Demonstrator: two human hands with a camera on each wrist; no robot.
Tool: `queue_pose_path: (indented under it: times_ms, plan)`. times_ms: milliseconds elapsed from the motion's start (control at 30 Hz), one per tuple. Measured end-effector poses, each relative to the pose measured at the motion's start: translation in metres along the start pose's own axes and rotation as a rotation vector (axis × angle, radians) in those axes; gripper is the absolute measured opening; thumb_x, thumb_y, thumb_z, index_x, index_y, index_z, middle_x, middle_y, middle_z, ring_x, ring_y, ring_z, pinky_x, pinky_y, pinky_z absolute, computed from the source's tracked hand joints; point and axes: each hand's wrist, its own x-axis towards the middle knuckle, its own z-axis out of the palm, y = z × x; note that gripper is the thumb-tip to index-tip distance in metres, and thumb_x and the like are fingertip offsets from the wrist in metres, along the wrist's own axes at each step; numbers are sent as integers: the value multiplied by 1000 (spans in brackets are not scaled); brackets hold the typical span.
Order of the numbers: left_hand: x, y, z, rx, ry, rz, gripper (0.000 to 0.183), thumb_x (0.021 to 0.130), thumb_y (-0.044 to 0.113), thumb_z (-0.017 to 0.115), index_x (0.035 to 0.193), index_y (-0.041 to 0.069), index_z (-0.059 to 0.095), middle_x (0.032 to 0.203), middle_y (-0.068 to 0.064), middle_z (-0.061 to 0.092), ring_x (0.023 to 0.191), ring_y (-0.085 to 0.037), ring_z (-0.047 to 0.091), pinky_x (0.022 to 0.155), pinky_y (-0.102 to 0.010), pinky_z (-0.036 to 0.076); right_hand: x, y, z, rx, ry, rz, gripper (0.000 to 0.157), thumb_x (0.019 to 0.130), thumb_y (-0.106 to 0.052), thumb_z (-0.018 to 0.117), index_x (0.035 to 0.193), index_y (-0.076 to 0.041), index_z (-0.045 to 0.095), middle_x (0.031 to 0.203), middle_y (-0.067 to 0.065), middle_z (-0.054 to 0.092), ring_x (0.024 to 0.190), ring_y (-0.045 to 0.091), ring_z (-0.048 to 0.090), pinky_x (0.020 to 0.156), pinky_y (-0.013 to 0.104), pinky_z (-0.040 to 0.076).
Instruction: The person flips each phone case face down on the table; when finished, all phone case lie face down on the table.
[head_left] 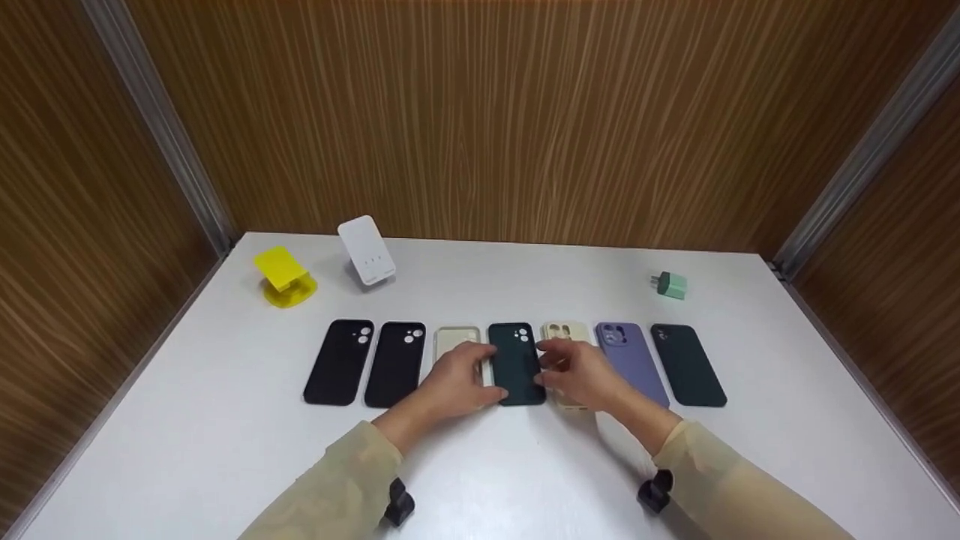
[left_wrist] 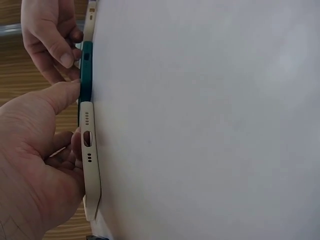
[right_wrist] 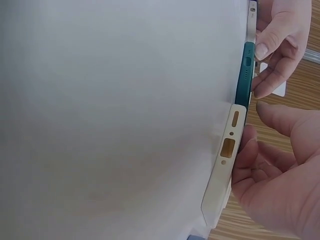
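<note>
A dark green phone case (head_left: pixel 516 367) lies on the white table between my two hands. My left hand (head_left: pixel 456 381) is over an off-white case (head_left: pixel 457 335), its thumb touching the green case's near left edge and a fingertip at its upper left side. Over a cream case (head_left: pixel 568 330) hovers my right hand (head_left: pixel 581 375), its fingertips at or near the green case's right edge. In the right wrist view, the right thumb (right_wrist: pixel 272 116) stands apart from the bent fingers. Neither hand has the green case clasped. The hands partly cover the off-white and cream cases.
Two black cases (head_left: pixel 394 366) lie left of the hands; a purple case (head_left: pixel 634 364) and another dark green case (head_left: pixel 688 365) lie right. Behind stand a yellow stand (head_left: pixel 285 277), a white stand (head_left: pixel 367 251) and a green plug adapter (head_left: pixel 671 285). Wood-grain panels (head_left: pixel 480 120) enclose the table.
</note>
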Motion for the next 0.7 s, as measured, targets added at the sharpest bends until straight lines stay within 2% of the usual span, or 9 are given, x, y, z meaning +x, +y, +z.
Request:
queue_pose_path:
  times_ms: [133, 367, 600, 700]
  plan:
    - [0, 1, 0, 3, -5, 5, 67, 82, 16, 88, 137, -11, 61, 135, -24, 64, 126, -36, 61, 113, -47, 46, 0, 1, -1, 33, -6, 19, 53, 93, -1, 78, 144, -1, 64, 111, 10, 73, 94, 24, 66, 78, 35, 58]
    - [-1, -1, 1, -3, -26, -6, 68, 84, 17, 87, 140, -11, 60, 140, -24, 61, 132, -37, 58, 115, -47, 43, -1, 4, 0, 117, -1, -6, 53, 92, 0, 77, 142, 6, 62, 113, 17, 74, 99, 26, 69, 83, 33, 58]
    - [-1, -1, 0, -14, -15, 5, 67, 83, 16, 86, 138, -11, 60, 139, -24, 61, 131, -38, 58, 115, -48, 43, -3, 0, -1, 244, 28, 9, 50, 94, 3, 75, 142, 7, 61, 118, 22, 73, 106, 31, 71, 76, 29, 58]
    - [-2, -1, 1, -11, -5, 17, 66, 82, 15, 87, 137, -12, 61, 138, -25, 62, 130, -39, 58, 115, -49, 44, -3, -2, -3, 294, 43, 18, 49, 95, 2, 73, 142, 6, 61, 120, 23, 73, 106, 30, 71, 78, 28, 59]
